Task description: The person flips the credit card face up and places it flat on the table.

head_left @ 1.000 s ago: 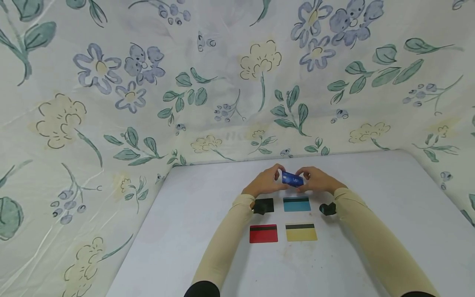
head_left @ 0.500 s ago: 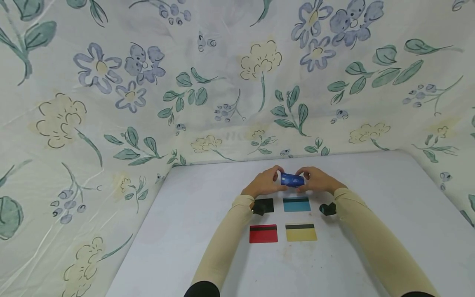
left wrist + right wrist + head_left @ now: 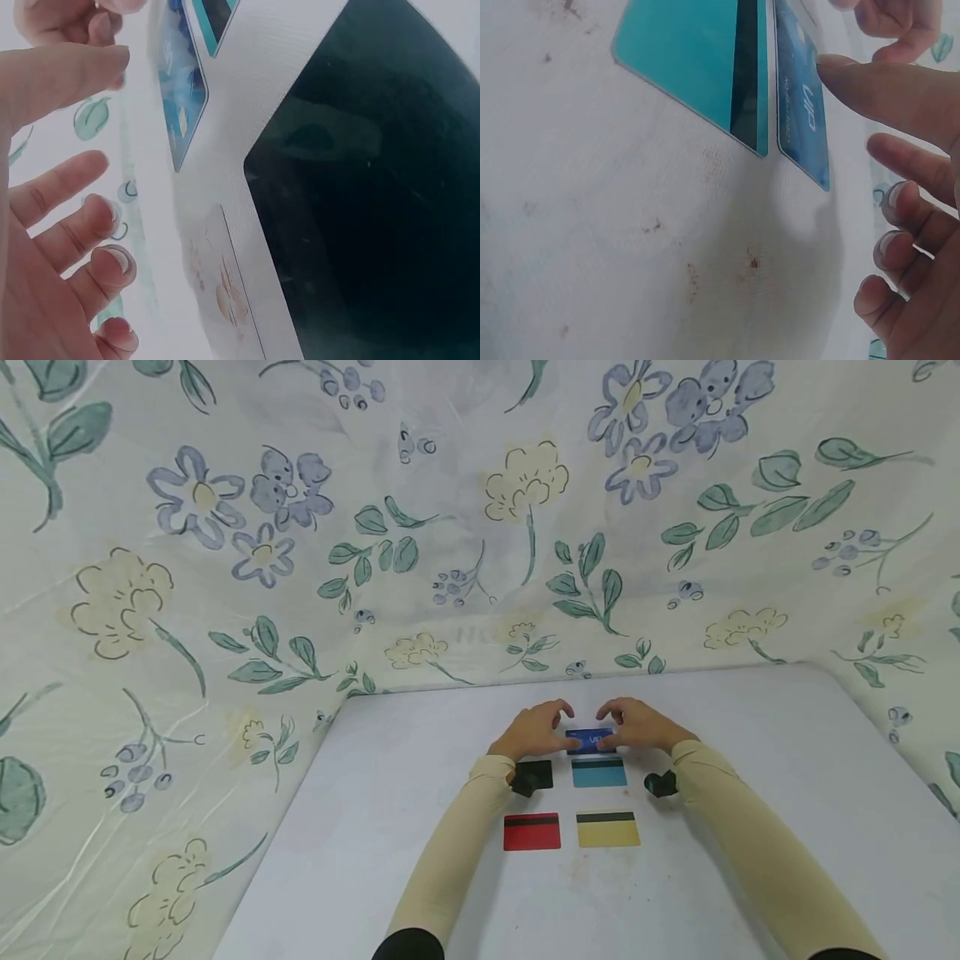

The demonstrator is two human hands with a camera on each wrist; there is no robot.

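Note:
A blue card (image 3: 591,737) marked VIP lies on the white table, just beyond a teal card (image 3: 598,773) with a dark stripe. My left hand (image 3: 532,731) is at its left side, the thumb reaching over the card in the head view. On the other side, my right hand (image 3: 643,727) has its thumb tip right at the card's edge in the right wrist view. The other fingers of both hands are loosely bent and hold nothing. Near my left wrist lies a black card (image 3: 542,772), partly covered by the wrist camera.
A red card (image 3: 532,832) and a yellow card (image 3: 608,830) lie closer to me, each with a dark stripe. In the left wrist view, a pale card (image 3: 234,292) with brownish print lies beside the black one. Behind the white table (image 3: 360,827) hangs a flowered sheet (image 3: 450,485).
The blue card, earlier held bent and raised between both hands, now lies flat on the table, slightly nearer to me. The fingers of both hands have come off its far edge.

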